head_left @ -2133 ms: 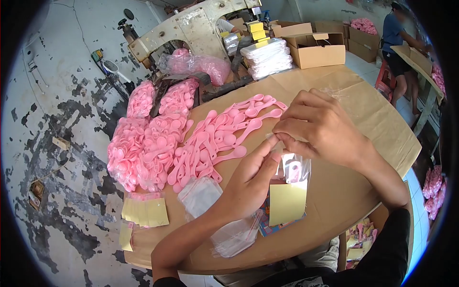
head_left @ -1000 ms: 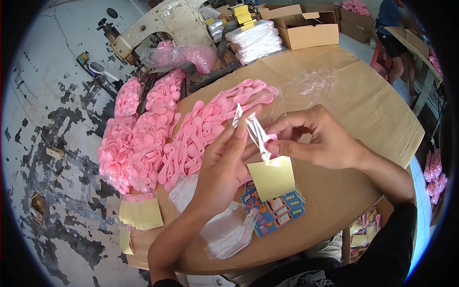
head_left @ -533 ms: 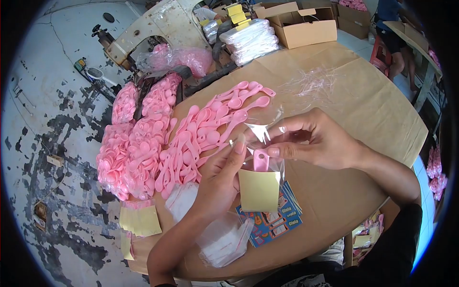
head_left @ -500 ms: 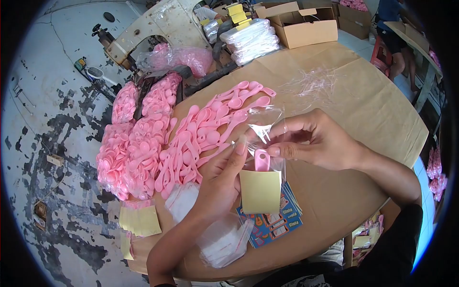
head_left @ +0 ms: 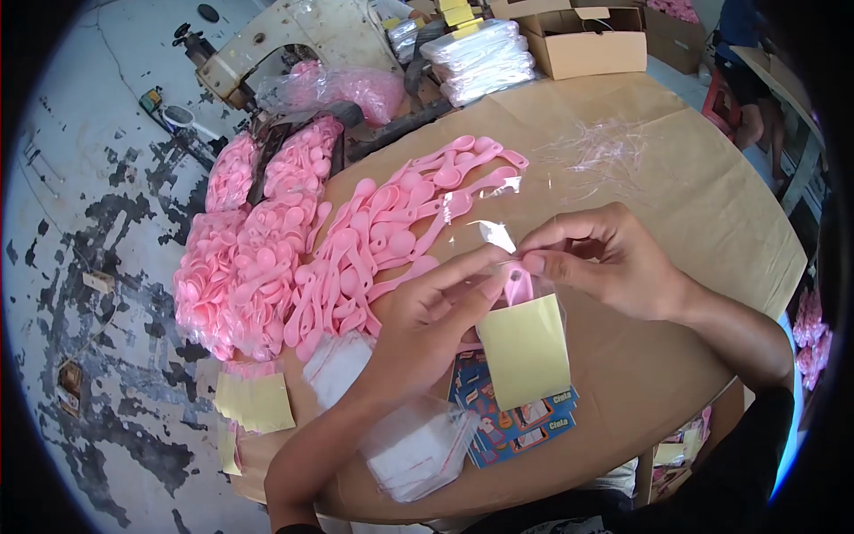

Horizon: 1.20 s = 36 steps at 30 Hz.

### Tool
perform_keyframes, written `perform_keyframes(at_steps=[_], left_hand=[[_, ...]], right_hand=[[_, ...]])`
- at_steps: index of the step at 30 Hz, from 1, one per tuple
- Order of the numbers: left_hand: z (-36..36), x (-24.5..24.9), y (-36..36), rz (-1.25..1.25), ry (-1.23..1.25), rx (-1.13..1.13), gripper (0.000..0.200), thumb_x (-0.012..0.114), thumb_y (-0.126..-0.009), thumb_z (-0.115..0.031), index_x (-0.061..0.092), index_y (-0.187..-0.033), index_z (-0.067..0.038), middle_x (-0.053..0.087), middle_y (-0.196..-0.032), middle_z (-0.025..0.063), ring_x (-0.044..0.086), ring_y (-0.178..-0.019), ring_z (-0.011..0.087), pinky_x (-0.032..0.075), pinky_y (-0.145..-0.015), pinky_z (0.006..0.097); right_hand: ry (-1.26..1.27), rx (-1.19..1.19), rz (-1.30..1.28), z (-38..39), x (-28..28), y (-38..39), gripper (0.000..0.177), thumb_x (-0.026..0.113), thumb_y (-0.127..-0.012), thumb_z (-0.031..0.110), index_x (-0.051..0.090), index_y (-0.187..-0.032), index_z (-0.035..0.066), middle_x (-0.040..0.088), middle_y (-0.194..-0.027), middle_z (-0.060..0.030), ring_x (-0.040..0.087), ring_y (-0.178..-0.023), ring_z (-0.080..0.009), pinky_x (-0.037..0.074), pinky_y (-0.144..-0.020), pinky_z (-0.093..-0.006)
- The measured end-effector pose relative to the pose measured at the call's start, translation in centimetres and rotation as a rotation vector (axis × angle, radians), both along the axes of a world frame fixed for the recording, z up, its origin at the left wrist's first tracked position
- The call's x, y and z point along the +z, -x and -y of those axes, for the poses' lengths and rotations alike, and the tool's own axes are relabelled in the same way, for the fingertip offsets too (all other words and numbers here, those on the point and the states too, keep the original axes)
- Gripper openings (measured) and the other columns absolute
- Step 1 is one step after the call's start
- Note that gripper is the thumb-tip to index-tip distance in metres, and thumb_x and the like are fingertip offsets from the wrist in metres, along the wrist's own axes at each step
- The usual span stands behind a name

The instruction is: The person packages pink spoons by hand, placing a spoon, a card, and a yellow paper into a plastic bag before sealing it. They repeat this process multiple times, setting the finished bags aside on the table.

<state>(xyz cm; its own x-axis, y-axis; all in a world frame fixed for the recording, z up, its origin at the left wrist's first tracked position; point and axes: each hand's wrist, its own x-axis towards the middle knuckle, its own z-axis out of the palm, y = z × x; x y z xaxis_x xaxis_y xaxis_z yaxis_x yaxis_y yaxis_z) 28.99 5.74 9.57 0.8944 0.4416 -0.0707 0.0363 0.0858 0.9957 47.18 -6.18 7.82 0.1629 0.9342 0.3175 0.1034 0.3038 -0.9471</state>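
Between my two hands is a clear plastic bag (head_left: pixel 495 235), its upper flap catching the light. Inside it show the holed handle end of a pink spoon (head_left: pixel 519 283) and a blank yellow card (head_left: pixel 525 351). My left hand (head_left: pixel 436 316) pinches the bag's left side near the top of the handle. With thumb and fingertips, my right hand (head_left: pixel 614 262) grips the bag's upper right edge. Beneath the bag lies a fanned stack of blue printed cards (head_left: pixel 520 436). Loose pink spoons (head_left: pixel 356 258) lie in a pile beyond my left hand.
Bags full of pink spoons (head_left: pixel 240 276) stand at the left edge. Empty clear bags (head_left: pixel 418 454) and yellow-carded packs (head_left: pixel 253 400) lie in front. Thin plastic strips (head_left: pixel 600 151) are scattered farther back, near a cardboard box (head_left: pixel 592 49). A person (head_left: pixel 747 80) sits at the far right.
The bag and both hands have shifted right in view. My left fingers have moved up to the top of the spoon handle, close to my right fingertips. The yellow card is tilted more.
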Motion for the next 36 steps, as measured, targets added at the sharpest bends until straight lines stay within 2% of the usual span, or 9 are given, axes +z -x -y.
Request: perform_keyframes(at_steps=[5, 11, 14, 20, 23, 29, 32, 33, 36], left_hand=[[-0.7, -0.3, 0.1, 0.064, -0.123, 0.001, 0.03, 0.049, -0.101, -0.016, 0.055, -0.127, -0.003, 0.063, -0.11, 0.0075, 0.064, -0.094, 0.0129, 0.057, -0.072, 0.028], [-1.5, 0.0, 0.1, 0.097, -0.207, -0.05, 0.019, 0.049, -0.099, -0.011, 0.06, -0.112, -0.001, 0.063, -0.104, 0.0047, 0.061, -0.095, 0.0097, 0.053, -0.08, 0.0252], [-2.4, -0.5, 0.1, 0.153, -0.282, -0.139, 0.018, 0.049, -0.098, -0.007, 0.06, -0.111, -0.001, 0.063, -0.105, 0.0046, 0.06, -0.097, 0.0099, 0.051, -0.084, 0.026], [-2.9, 0.0, 0.3, 0.187, -0.437, -0.195, 0.019, 0.047, -0.098, -0.009, 0.061, -0.108, 0.0, 0.063, -0.103, 0.0067, 0.061, -0.097, 0.0116, 0.052, -0.084, 0.0276], [-3.7, 0.3, 0.7, 0.105, -0.1, -0.249, 0.02, 0.048, -0.099, -0.014, 0.061, -0.105, 0.001, 0.063, -0.102, 0.0072, 0.063, -0.097, 0.0141, 0.054, -0.084, 0.0301], [-2.7, 0.4, 0.4, 0.073, -0.479, -0.204, 0.017, 0.067, -0.086, 0.0, 0.056, -0.1, 0.0, 0.062, -0.1, 0.005, 0.066, -0.084, 0.0133, 0.055, -0.073, 0.0256], [-2.8, 0.0, 0.5, 0.064, -0.333, -0.188, 0.029, 0.071, -0.082, 0.005, 0.053, -0.104, -0.001, 0.062, -0.102, 0.0038, 0.066, -0.079, 0.012, 0.056, -0.071, 0.0224], [-2.7, 0.4, 0.6, 0.04, -0.34, -0.205, 0.031, 0.07, -0.082, 0.005, 0.053, -0.107, -0.001, 0.062, -0.102, 0.0039, 0.066, -0.081, 0.0123, 0.056, -0.072, 0.0226], [-2.1, 1.6, 1.0, 0.079, -0.4, -0.209, 0.037, 0.068, -0.083, 0.005, 0.051, -0.115, -0.001, 0.062, -0.104, 0.0049, 0.065, -0.089, 0.0131, 0.056, -0.078, 0.0234]], right_hand=[[0.017, -0.023, 0.078, 0.0, 0.3, -0.2, 0.02, 0.059, -0.094, 0.004, 0.068, -0.111, 0.0, 0.07, -0.1, -0.006, 0.063, -0.091, -0.0081, 0.052, -0.079, -0.0252], [-0.134, -0.016, 0.279, 0.1, 0.0, -1.2, 0.027, 0.058, -0.086, -0.006, 0.071, -0.108, 0.004, 0.072, -0.097, -0.0076, 0.066, -0.09, -0.014, 0.052, -0.079, -0.0275], [-0.228, -0.038, 0.403, -0.1, -0.1, -1.4, 0.036, 0.058, -0.07, -0.011, 0.076, -0.095, 0.007, 0.069, -0.08, -0.0069, 0.058, -0.074, -0.0168, 0.045, -0.072, -0.0307], [-0.267, -0.014, 0.522, 0.1, 0.3, -1.8, 0.031, 0.062, -0.077, -0.009, 0.076, -0.096, 0.011, 0.072, -0.085, -0.0048, 0.06, -0.081, -0.0163, 0.046, -0.079, -0.0318], [-0.304, -0.007, 0.573, -0.1, 0.2, -1.9, 0.03, 0.061, -0.077, -0.009, 0.076, -0.095, 0.011, 0.071, -0.083, -0.0032, 0.061, -0.082, -0.0173, 0.046, -0.079, -0.0324], [-0.418, -0.037, 0.772, -0.3, 0.5, -2.6, 0.029, 0.052, -0.077, -0.012, 0.071, -0.091, 0.006, 0.07, -0.081, -0.0015, 0.06, -0.082, -0.0165, 0.046, -0.077, -0.0308], [-0.152, -0.116, 0.434, 0.3, 0.5, -2.8, 0.034, 0.048, -0.072, -0.014, 0.063, -0.099, 0.001, 0.068, -0.096, -0.0061, 0.061, -0.093, -0.0191, 0.048, -0.082, -0.0326], [-0.051, -0.063, 0.232, 0.8, 1.0, -2.2, 0.032, 0.051, -0.08, -0.012, 0.056, -0.109, 0.001, 0.065, -0.103, -0.0062, 0.06, -0.098, -0.0146, 0.048, -0.083, -0.0309], [0.212, -0.055, 0.276, 1.5, 2.2, 0.8, 0.025, 0.057, -0.088, -0.004, 0.056, -0.113, 0.002, 0.064, -0.103, -0.0062, 0.061, -0.097, -0.0115, 0.048, -0.083, -0.0277]])
